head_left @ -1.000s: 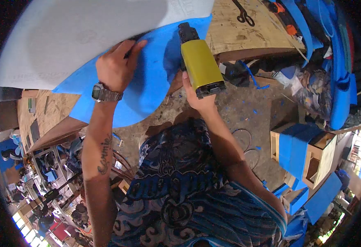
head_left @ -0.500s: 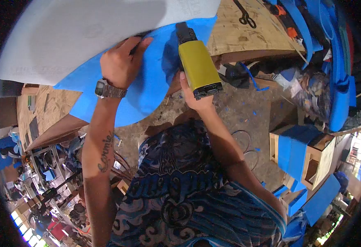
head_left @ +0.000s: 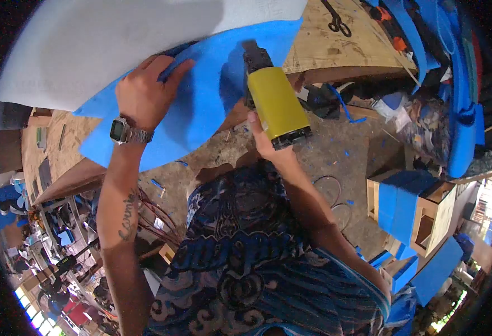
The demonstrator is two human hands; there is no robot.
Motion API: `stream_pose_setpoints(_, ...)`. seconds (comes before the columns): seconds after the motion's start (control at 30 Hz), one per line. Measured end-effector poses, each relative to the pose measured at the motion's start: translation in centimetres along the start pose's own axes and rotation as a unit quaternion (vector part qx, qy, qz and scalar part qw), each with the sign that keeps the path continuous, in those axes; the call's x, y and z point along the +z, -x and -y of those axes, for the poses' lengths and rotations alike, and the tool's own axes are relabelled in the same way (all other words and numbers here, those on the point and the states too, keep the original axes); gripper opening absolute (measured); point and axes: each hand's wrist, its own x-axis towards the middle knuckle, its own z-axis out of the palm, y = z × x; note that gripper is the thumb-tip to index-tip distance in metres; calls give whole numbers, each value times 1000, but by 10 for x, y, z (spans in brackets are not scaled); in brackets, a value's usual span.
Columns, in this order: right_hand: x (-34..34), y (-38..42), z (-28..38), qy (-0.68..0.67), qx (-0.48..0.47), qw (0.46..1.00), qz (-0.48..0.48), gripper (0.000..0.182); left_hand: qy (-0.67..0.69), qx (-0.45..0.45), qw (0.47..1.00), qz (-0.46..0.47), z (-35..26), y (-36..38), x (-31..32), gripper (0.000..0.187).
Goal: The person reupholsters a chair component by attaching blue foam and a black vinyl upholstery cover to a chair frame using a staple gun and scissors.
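A blue foam-like sheet [head_left: 201,95] lies partly under a larger white sheet [head_left: 100,45] with faint print on it. My left hand [head_left: 145,92], with a watch on the wrist, is closed on the blue sheet near where the white sheet's edge crosses it. My right hand [head_left: 267,143] grips a yellow-and-black power tool [head_left: 279,106] from below. The tool's narrow black head is over the blue sheet, close to its right side. Most of my right fingers are hidden behind the tool's body.
Black scissors [head_left: 340,25] lie on the wooden table [head_left: 363,50] at the top right. Blue strips [head_left: 462,129] hang at the right, above a wooden box [head_left: 431,218] with blue sheet over it. Cables and blue scraps litter the floor [head_left: 335,145].
My left hand has shifted left and slightly down, and the blue sheet's lower left corner has moved left with it. The power tool has moved slightly right and down in my right hand.
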Motion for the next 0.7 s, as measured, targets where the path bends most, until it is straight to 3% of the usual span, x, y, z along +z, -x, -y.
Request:
stream_pose_setpoints(0.1,10,-5,-9,83,-65,994,-28,36,-8,-4,1000,-14,-2,-1,0,28)
stream_pose_setpoints(0.2,17,-14,-9,37,-68,994,-76,33,0,-4,1000,-31,1,-1,3,27)
stream_pose_setpoints(0.4,24,-15,-5,48,-45,995,-77,34,-6,-23,1000,-21,2,0,4,30)
stream_pose_setpoints(0.5,28,-7,-10,116,-56,988,-85,34,10,-28,999,-23,2,-1,4,30)
stream_pose_setpoints(0.6,29,-9,-12,55,-21,996,-63,33,8,-16,999,-44,5,0,8,30)
stream_pose_setpoints(0.7,32,-16,-13,85,-51,992,-82,31,4,-21,999,-35,2,0,5,31)
